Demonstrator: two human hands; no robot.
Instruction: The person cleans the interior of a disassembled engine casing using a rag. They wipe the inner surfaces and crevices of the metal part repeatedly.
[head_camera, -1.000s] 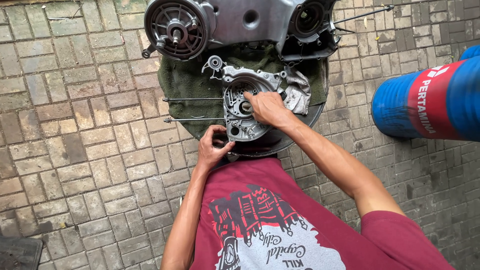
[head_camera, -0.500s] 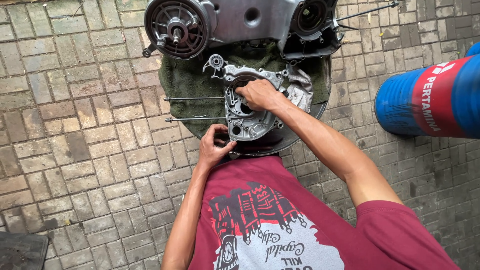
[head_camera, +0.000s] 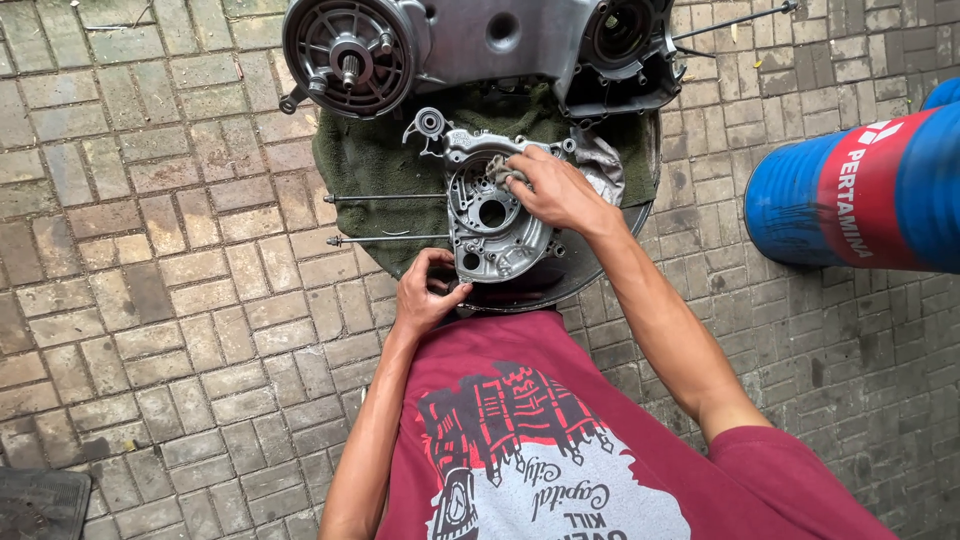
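Head view: I'm pressing my right hand (head_camera: 553, 190) on the upper part of the crankcase half (head_camera: 495, 215), fingers curled tight on a small grey rag (head_camera: 500, 168). I'm steadying the lower edge of the casting with my left hand (head_camera: 425, 295), fingers bent around the rim, thumb on top. The crankcase half is lying on a green cloth (head_camera: 380, 160) over a round dark pan (head_camera: 600, 262) on the brick floor (head_camera: 150, 300), just below the big engine case (head_camera: 480, 40). Two long studs (head_camera: 385, 198) are lying beside it. Risk: pushing too hard could be sliding the casting off the pan, or dragging grit into the bearing bore.
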